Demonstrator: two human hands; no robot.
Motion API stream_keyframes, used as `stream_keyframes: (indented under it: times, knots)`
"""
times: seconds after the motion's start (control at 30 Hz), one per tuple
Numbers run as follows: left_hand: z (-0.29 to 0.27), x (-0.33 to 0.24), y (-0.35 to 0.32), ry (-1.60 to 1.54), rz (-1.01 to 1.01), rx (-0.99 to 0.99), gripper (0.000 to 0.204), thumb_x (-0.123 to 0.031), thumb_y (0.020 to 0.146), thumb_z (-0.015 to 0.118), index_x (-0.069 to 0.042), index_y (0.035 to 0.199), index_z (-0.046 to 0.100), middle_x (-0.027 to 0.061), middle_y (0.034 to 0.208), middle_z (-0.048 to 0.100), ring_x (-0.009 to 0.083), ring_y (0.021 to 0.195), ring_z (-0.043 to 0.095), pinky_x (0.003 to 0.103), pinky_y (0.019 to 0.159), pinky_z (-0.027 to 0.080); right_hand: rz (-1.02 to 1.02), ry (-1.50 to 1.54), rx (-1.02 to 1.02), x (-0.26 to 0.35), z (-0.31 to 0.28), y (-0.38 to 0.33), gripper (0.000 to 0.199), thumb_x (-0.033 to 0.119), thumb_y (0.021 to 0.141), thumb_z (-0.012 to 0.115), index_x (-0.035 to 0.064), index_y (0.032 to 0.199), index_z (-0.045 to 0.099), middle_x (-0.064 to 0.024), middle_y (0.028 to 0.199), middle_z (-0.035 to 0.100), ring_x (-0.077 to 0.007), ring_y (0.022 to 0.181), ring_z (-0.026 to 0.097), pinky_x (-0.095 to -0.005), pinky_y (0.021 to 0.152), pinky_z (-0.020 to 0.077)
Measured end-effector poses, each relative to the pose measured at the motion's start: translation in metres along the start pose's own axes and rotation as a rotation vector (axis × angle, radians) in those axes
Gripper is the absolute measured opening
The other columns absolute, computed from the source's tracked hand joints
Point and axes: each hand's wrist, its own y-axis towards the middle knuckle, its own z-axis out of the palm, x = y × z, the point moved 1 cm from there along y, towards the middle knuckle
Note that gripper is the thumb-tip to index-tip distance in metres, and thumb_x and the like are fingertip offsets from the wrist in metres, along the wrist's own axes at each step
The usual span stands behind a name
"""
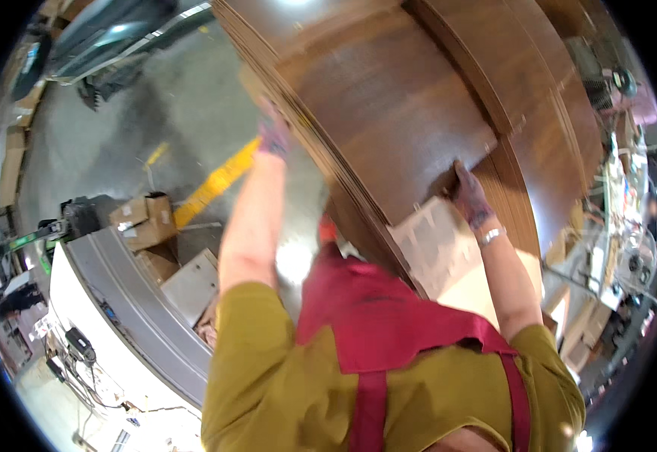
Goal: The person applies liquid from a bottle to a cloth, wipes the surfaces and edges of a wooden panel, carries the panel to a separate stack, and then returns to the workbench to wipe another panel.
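Item 1: stack of brown wood sheets (pixel 388 98), thin veneer-type panels, many layers, edges fanned along the stack's left side. Stack is tilted up in front of me, fills top centre of view.

Item 2: my left hand (pixel 274 135), gloved, arm stretched up; fingers wrapped on the stack's left edge, closed on the sheet edges. Held there to steady the long side, I judge, since thin sheets flex and slide.

Item 3: my right hand (pixel 470 197), gloved, band on wrist; pressed at the lower right corner of the top sheet, fingers curled over its edge, gripping it. Low corner hold plus high edge hold = control of tilt, prob.

Item 4: pale board (pixel 437 245) just under the lower corner of the stack, touching or nearly; can't tell which.

Item 5: my clothing: olive shirt, red apron (pixel 373 316).

Surroundings: grey concrete floor (pixel 117 128) w/ yellow line (pixel 215 184); cardboard boxes (pixel 146 221) beside a white machine w/ curved grey rim (pixel 110 279), left of me; cables at its lower left corner. Right side: cluttered metal rack/equipment (pixel 614 226), details too small to tell.
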Motion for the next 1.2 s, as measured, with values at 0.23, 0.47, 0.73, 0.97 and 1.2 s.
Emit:
stream_keyframes:
  times: [0.23, 0.47, 0.73, 0.97, 1.2]
  knots:
    - [0.020, 0.017, 0.065, -0.362, 0.092, -0.089, 0.061, -0.053, 0.099, 0.031, -0.009, 0.139, 0.043, 0.0074, 0.141, 0.046, 0.0262, 0.126, 0.046, 0.036, 0.106, 0.037, 0.116, 0.063, -0.212, 0.021, 0.038, -0.008, 0.038, 0.040, 0.096, 0.053, 0.0080, 0.117, 0.054, -0.0083, 0.107, 0.060, -0.0272, 0.099, 0.056, -0.0486, 0.086, 0.0495]
    - [0.004, 0.104, 0.020, -0.299, 0.180, 0.185, 0.070, -0.056, 0.100, 0.020, -0.005, 0.148, 0.020, 0.0094, 0.153, 0.024, 0.0244, 0.138, 0.026, 0.035, 0.115, 0.020, 0.028, -0.023, -0.245, 0.016, 0.048, -0.009, 0.044, 0.045, 0.096, 0.049, 0.0076, 0.119, 0.053, -0.0109, 0.113, 0.060, -0.0298, 0.104, 0.058, -0.0497, 0.089, 0.0502]
    - [0.026, 0.212, -0.279, -0.047, -0.456, 0.122, 0.060, -0.054, 0.096, 0.042, -0.009, 0.136, 0.046, 0.0051, 0.135, 0.050, 0.0187, 0.113, 0.052, 0.037, 0.092, 0.045, 0.170, -0.209, 0.134, -0.049, 0.046, -0.037, 0.065, 0.054, 0.088, 0.058, 0.0086, 0.132, 0.045, -0.0088, 0.123, 0.051, -0.0306, 0.113, 0.053, -0.0449, 0.086, 0.0504]
    - [-0.075, 0.215, -0.506, -0.051, 0.045, -0.215, 0.049, -0.042, 0.096, 0.050, -0.008, 0.132, 0.050, 0.0053, 0.130, 0.055, 0.0184, 0.118, 0.052, 0.032, 0.100, 0.040, -0.086, -1.057, 1.085, -0.185, -0.004, -0.166, 0.042, 0.027, 0.093, 0.060, 0.0110, 0.131, 0.053, -0.0076, 0.124, 0.059, -0.0182, 0.102, 0.061, -0.0317, 0.084, 0.0505]
    - [-0.099, 0.295, -0.698, -0.108, 0.283, -0.445, 0.037, -0.035, 0.095, 0.057, -0.009, 0.121, 0.056, -0.0023, 0.104, 0.058, 0.0124, 0.096, 0.052, 0.029, 0.089, 0.042, 0.552, -1.009, 1.123, -0.230, -0.079, -0.175, 0.013, 0.021, 0.093, 0.054, 0.0088, 0.094, 0.058, -0.0004, 0.086, 0.057, -0.0101, 0.075, 0.056, -0.0259, 0.067, 0.0482]
